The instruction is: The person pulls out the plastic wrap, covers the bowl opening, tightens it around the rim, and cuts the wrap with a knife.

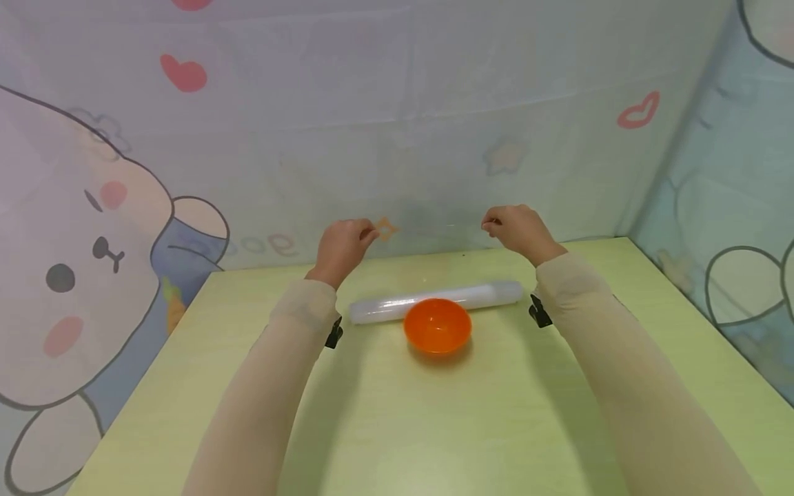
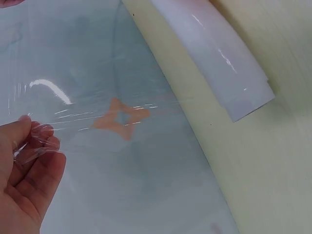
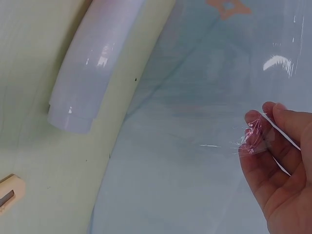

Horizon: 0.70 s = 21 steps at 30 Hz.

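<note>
Clear film [image 2: 75,118], faint wall lettering [image 1: 282,244] beyond

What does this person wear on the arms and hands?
The left sleeve and right sleeve are long, plain and cream-coloured, reaching the wrists. A small black piece shows beside each cuff. The left hand and right hand wear no gloves.

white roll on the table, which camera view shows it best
The head view: both ends of the white roll show, though the orange bowl hides part of its near edge. Each wrist view shows one end closer, the rest running out of frame.
</note>
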### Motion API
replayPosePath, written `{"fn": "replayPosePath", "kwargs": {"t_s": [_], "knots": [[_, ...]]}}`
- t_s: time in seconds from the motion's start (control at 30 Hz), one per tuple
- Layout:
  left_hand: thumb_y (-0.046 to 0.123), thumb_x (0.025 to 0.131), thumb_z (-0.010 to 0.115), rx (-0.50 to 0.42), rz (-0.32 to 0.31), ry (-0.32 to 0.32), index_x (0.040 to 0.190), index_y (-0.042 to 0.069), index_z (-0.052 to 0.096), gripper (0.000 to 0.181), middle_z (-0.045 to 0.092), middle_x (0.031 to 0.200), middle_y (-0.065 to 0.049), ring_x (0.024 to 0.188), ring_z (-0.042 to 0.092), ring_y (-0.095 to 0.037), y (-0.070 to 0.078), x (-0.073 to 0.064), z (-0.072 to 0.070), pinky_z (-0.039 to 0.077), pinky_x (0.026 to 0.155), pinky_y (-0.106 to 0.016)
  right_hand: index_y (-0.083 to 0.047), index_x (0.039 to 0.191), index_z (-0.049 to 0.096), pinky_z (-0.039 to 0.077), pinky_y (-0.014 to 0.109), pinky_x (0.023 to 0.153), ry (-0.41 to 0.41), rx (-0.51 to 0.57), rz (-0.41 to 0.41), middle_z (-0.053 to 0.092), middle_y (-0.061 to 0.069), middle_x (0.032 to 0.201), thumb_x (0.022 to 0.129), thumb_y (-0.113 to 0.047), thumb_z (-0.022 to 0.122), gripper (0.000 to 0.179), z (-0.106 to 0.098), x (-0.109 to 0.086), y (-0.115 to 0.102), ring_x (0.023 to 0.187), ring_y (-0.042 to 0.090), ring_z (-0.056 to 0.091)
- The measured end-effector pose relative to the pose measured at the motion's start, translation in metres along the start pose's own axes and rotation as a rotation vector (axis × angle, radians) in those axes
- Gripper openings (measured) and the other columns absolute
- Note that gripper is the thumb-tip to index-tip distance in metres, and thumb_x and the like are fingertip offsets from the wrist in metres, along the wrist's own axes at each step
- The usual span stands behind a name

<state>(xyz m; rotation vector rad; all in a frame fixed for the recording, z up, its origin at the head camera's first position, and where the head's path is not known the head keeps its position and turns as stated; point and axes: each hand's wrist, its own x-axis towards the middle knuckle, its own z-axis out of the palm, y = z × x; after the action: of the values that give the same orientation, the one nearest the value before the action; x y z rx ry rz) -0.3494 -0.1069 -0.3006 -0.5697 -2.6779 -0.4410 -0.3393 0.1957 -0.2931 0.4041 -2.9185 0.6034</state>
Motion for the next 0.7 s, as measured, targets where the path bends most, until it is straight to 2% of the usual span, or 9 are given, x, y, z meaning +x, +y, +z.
{"fn": "replayPosePath", "kwargs": {"t_s": [0.27, 0.7], "knots": [[0.027, 0.092, 0.054, 0.017, -0.008, 0.002, 0.102, 0.007, 0.069, 0.027, 0.07, 0.096, -0.009, 0.081, 0.065, -0.023, 0.0013, 0.0027, -0.0049, 0.052, 0.074, -0.035, -0.004, 0.106, 0.064, 0.048, 0.038, 0.069, 0.021, -0.014, -0.022, 0.067, 0.013, 0.092, 0.095, -0.015, 0.05, 0.021, 0.0, 0.0011, 0.0003, 0.073, 0.023, 0.059], [0.03, 0.091, 0.055, 0.037, 0.012, 0.048, 0.101, 0.008, 0.069, 0.028, 0.071, 0.092, -0.009, 0.078, 0.065, -0.022, -0.0001, 0.0078, -0.0076, 0.053, 0.072, -0.034, -0.003, 0.106, 0.064, 0.046, 0.037, 0.067, 0.03, -0.014, -0.032, 0.067, 0.014, 0.093, 0.094, -0.014, 0.05, 0.021, -0.0046, 0.0041, -0.0002, 0.074, 0.024, 0.058]]}}
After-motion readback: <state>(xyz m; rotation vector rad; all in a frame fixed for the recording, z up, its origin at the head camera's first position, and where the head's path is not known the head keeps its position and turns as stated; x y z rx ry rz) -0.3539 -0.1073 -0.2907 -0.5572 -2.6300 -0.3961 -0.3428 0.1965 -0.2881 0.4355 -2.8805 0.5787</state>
